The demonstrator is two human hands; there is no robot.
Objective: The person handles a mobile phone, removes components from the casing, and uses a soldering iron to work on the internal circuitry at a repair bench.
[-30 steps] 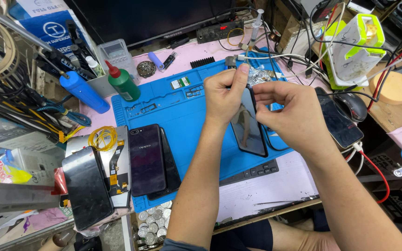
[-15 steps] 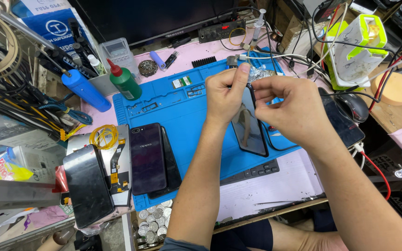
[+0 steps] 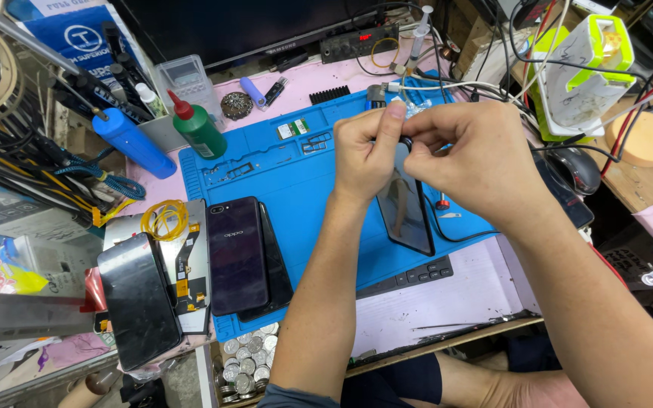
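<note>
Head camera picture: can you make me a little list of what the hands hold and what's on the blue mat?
left hand: pinches top of a dark phone panel
right hand: fingers at the same top edge
panel: upright, tilted over the blue mat
on mat: dark phone, face down
mat's far-left corner: green bottle, red tip
below mat: coins

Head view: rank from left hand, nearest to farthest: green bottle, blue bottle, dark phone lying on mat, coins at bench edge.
From the left hand:
1. Dark phone lying on mat, down to its left.
2. Green bottle, to its left at the mat's far corner; close to the phone's distance, hard to call.
3. Blue bottle, further left, off the mat.
4. Coins, at the near bench edge.
</note>
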